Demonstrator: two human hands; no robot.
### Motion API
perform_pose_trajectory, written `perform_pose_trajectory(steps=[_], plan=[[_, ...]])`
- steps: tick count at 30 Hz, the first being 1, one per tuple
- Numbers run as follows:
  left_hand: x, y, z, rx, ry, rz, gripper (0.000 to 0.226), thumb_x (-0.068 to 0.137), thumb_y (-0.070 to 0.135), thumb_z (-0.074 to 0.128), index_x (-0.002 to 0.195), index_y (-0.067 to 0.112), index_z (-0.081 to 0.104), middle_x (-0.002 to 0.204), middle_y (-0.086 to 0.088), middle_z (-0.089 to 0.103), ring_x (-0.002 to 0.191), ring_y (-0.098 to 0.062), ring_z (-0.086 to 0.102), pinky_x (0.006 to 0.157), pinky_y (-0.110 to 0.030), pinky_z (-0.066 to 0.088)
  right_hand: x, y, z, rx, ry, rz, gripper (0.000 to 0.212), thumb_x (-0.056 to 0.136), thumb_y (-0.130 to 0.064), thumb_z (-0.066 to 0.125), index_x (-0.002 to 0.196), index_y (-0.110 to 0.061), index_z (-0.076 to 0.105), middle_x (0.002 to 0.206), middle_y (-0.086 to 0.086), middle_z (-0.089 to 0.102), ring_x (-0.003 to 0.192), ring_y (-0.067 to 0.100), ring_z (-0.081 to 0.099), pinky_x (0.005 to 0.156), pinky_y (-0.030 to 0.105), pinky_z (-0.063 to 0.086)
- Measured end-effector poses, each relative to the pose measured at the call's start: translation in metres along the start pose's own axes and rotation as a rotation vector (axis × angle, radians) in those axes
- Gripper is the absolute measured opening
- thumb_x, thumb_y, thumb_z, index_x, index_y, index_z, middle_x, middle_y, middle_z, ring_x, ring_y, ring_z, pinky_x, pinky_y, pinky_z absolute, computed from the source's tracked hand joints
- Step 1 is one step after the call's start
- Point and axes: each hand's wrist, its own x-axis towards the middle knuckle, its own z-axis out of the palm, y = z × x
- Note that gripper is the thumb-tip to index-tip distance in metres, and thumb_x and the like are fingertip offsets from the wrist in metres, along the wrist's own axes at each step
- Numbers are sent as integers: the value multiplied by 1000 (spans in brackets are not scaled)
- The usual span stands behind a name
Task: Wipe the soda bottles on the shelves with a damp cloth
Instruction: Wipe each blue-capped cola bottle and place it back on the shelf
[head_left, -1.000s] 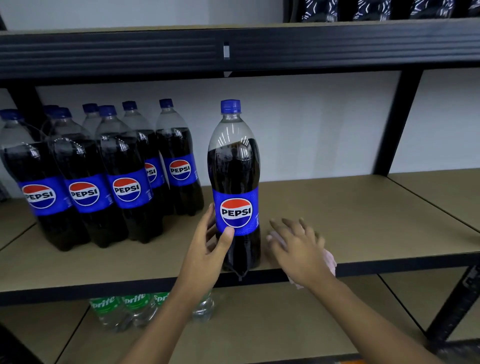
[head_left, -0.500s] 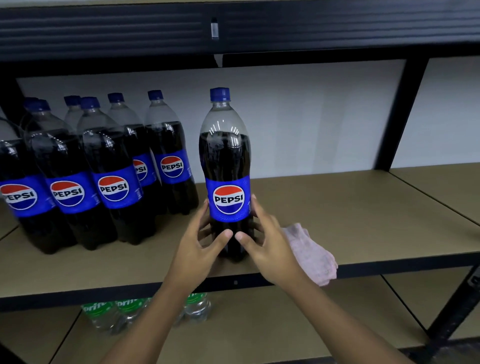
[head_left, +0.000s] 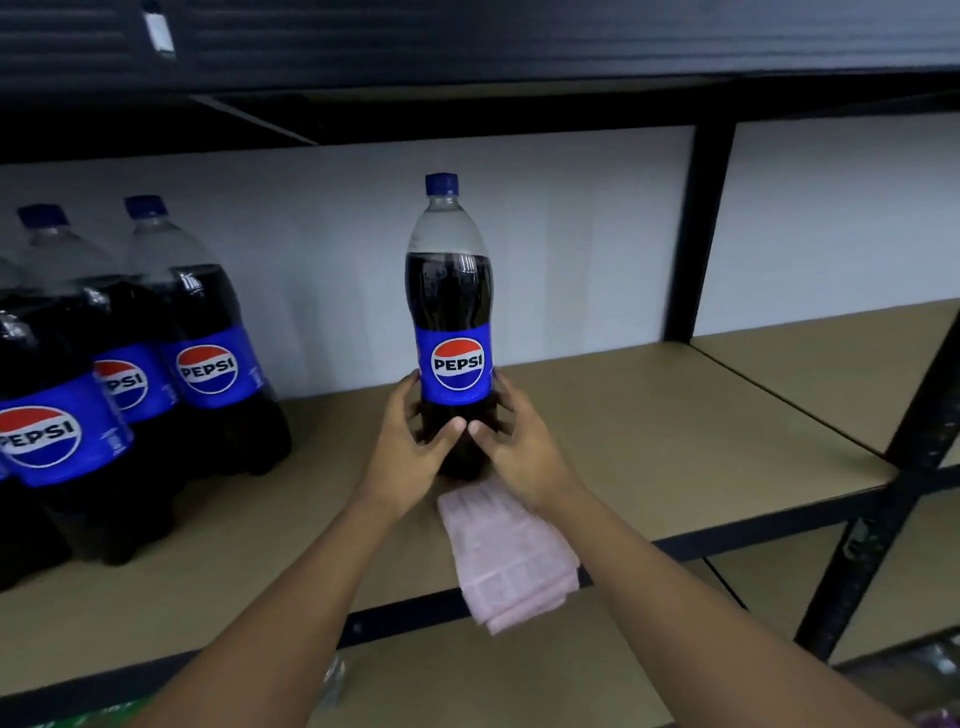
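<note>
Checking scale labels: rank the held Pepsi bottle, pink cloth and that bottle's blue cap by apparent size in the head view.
1. Pepsi bottle, the largest.
2. Pink cloth, though it lies nearer the camera, so the gap is unsure.
3. Blue cap, clearly smallest.

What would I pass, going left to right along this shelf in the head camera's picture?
Cluster of Pepsi bottles → left grip → lone Pepsi bottle, held by both grips → right grip → black shelf post → nearer black post. The pink cloth overlaps, so it is left out.
</note>
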Motion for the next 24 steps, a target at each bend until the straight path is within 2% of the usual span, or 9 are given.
perform_pose_trajectory(steps=[4,6,8,11,15,18,21,24], plan=[[18,0,50,-13,-49,2,74,92,15,77,153,20,35,134,9,56,119,0,60,93,-13,50,10,16,-45,-22,49,21,67,98,-10,65,155,-29,38,127,-31,54,123,4,59,111,33,47],[25,1,76,-13,-73,4,74,93,18,77,153,21,34,133,8,56,118,-1,61,95,-17,51,12,23,-68,-33,85,22,65,99,-9,65,155,-27,37,123,-34,51,115,-2,58,104,18,47],[33,3,104,-2,-94,11,75,93,20,77,153,22,32,135,6,56,119,-8,62,97,-22,51,13,31,-91,-24,136,30,63,99,-8,64,154,-23,38,123,-29,52,116,1,56,96,9,46],[46,5,145,24,-117,33,76,93,23,77,153,23,31,139,2,56,124,-14,60,99,-26,50,15,44,-125,-27,217,32,60,99,-9,64,153,-21,40,130,-17,53,125,7,53,107,23,44],[62,8,196,32,-144,33,74,93,27,76,152,29,30,139,1,59,122,-13,61,105,-35,51,23,59,-167,-27,304,51,57,100,-11,63,152,-20,41,130,-15,54,127,11,54,112,34,45],[75,9,229,25,-157,39,74,93,27,76,152,29,31,134,2,60,120,-13,62,104,-35,52,30,68,-192,-31,342,56,55,101,-13,61,152,-21,42,127,-17,55,124,9,55,108,31,46],[89,9,254,20,-165,42,75,93,27,76,152,27,30,131,4,59,121,-14,60,101,-32,51,40,76,-212,-48,360,49,52,103,-13,60,151,-23,43,114,-32,53,107,-6,57,96,20,45],[98,9,274,18,-157,47,74,93,27,76,152,28,31,126,6,59,118,-13,60,98,-29,50,49,85,-227,-55,383,48,52,103,-13,59,151,-22,43,112,-36,51,101,-13,56,95,18,45]])
